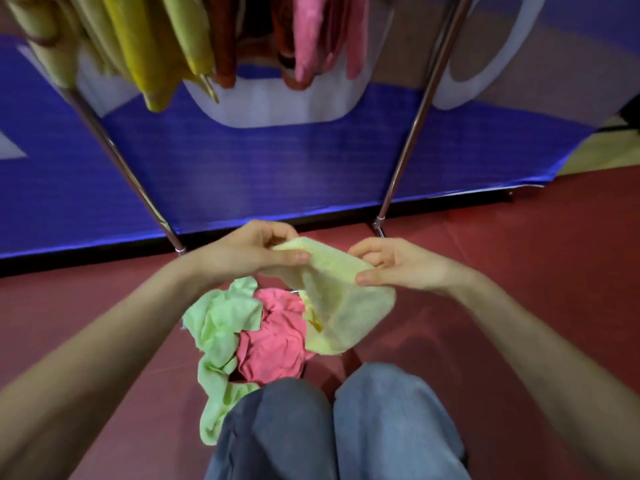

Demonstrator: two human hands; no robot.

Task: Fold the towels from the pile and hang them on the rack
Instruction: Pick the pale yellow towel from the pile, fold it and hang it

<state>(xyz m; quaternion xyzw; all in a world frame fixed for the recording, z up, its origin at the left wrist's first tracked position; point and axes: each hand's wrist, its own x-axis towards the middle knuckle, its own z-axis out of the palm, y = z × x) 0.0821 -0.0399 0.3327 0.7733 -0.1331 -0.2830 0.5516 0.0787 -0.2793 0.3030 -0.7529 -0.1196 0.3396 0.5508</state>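
Note:
A pale yellow towel [341, 303] hangs between my hands above the pile. My left hand [252, 252] pinches its upper left edge with thumb and fingers. My right hand [394, 265] pinches the upper right edge, thumb on top. Below lies the pile on the floor: a light green towel [218, 327] and a pink towel [273, 341], both crumpled. The metal rack [412, 133] stands ahead, with yellow towels [152, 50], a rust-coloured towel [225, 36] and pink towels [311, 32] hanging from its top.
A blue and white banner [277, 161] stands right behind the rack's two slanted legs. The floor [502, 271] is dark red matting. My knees in blue jeans [332, 427] are at the bottom, touching the pile.

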